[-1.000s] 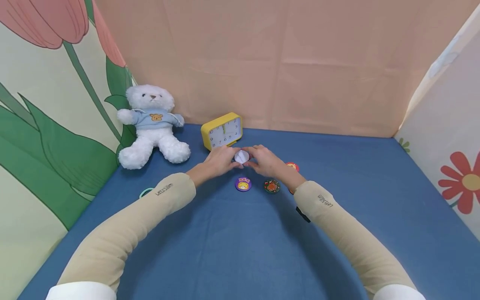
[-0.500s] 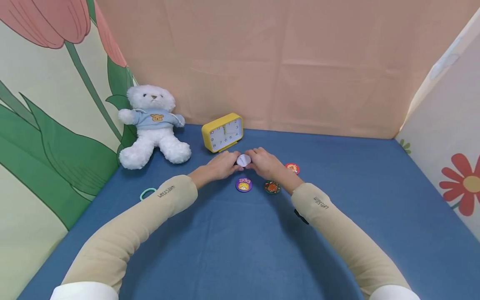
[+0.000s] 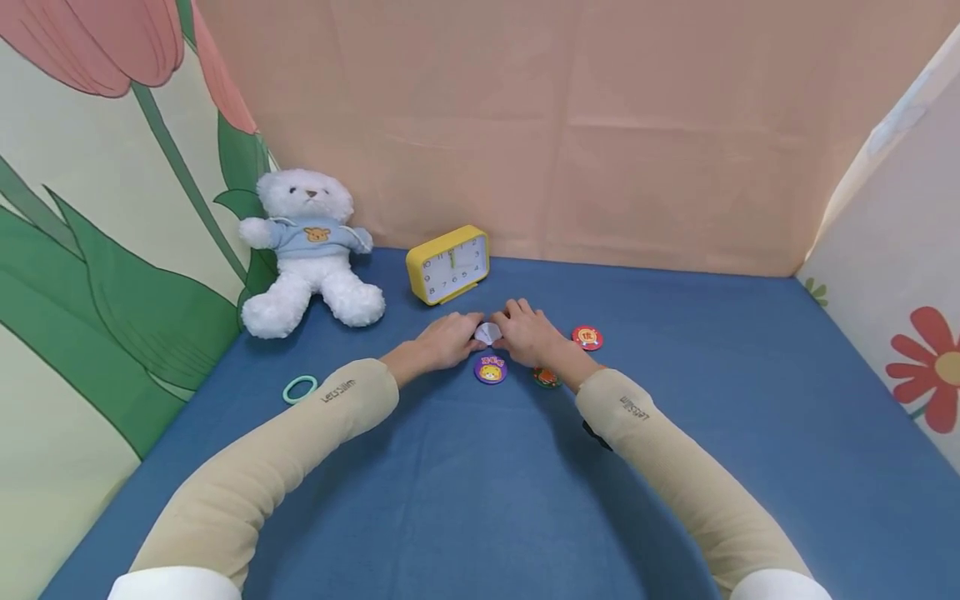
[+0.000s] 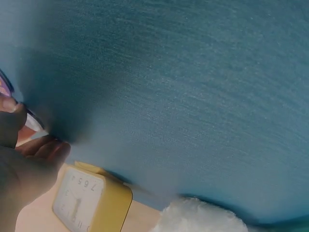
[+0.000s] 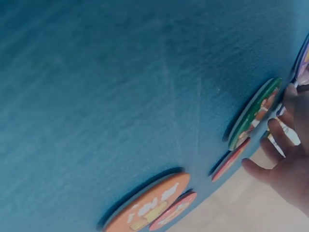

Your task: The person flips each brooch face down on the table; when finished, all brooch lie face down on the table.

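In the head view a small white round disc (image 3: 488, 334) sits between both hands, low over the blue table just behind a purple round badge (image 3: 491, 370) with a yellow animal face. My left hand (image 3: 452, 340) pinches its left edge between thumb and fingers. From the other side my right hand (image 3: 529, 336) holds the right edge, its outer fingers spread in the right wrist view. A dark green round badge (image 5: 256, 113) lies beneath the right wrist, partly covered in the head view. Beyond it is a red round badge (image 3: 587, 337).
A yellow alarm clock (image 3: 448, 265) stands behind the hands. Left of it a white teddy bear (image 3: 311, 254) leans against the wall. A mint-green ring (image 3: 300, 389) lies beside the left sleeve. An orange round badge (image 5: 149, 205) shows in the right wrist view.
Both hands have drawn the white disc down and toward me, away from the clock and close to the purple badge. The red badge and the mint-green ring have come further into sight.
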`<state>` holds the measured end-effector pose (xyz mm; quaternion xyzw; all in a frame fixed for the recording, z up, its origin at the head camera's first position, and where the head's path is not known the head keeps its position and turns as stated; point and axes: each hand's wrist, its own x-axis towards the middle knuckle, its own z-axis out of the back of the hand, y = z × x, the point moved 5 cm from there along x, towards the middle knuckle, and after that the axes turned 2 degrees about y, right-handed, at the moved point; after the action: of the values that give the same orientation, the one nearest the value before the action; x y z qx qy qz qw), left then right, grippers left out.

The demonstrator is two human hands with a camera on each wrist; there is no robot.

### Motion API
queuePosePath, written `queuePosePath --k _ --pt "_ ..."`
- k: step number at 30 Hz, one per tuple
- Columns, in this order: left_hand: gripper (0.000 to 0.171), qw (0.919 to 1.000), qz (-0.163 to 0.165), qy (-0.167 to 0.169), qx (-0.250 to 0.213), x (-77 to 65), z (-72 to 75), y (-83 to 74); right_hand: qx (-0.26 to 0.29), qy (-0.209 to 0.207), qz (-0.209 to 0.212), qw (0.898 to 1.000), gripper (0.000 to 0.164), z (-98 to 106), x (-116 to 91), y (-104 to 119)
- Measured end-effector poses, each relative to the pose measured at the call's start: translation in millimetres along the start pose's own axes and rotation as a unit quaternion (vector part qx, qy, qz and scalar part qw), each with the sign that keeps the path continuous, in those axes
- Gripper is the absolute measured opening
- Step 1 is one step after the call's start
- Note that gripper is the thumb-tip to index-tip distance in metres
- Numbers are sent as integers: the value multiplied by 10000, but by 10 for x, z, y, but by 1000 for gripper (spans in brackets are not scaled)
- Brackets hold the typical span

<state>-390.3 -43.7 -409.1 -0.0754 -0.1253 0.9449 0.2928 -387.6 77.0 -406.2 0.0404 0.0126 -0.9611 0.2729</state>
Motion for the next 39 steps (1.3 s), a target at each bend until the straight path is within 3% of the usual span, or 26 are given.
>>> queuePosePath --k 3,7,10,13,17,21,31,39 --pt "48 10000 -34 75 -18 4 -32 -6 28 -2 -39 10000 51 -25 -37 -7" --pt "55 9997 43 90 -210 -49 -10 -21 150 -481 -17 9987 53 -9 -133 -18" --pt "62 9991 135 -66 -401 -164 67 -56 275 -1031 223 9940 47 51 -261 14" --pt "71 9987 101 -189 -465 -332 121 -112 320 -1282 617 9893 44 113 -429 83" --pt "87 9995 -68 -43 -308 -571 63 -189 331 -1160 1125 9863 54 142 -634 178" --pt "96 9996 -212 162 22 -720 -53 -246 249 -961 1302 9865 69 108 -741 224" --pt "76 9996 -148 237 -8 -712 -191 -250 236 -717 1124 9908 67 -24 -694 251" --pt "57 9990 -264 -141 -321 -692 -211 -251 576 -935 1082 9880 54 -7 -661 277"
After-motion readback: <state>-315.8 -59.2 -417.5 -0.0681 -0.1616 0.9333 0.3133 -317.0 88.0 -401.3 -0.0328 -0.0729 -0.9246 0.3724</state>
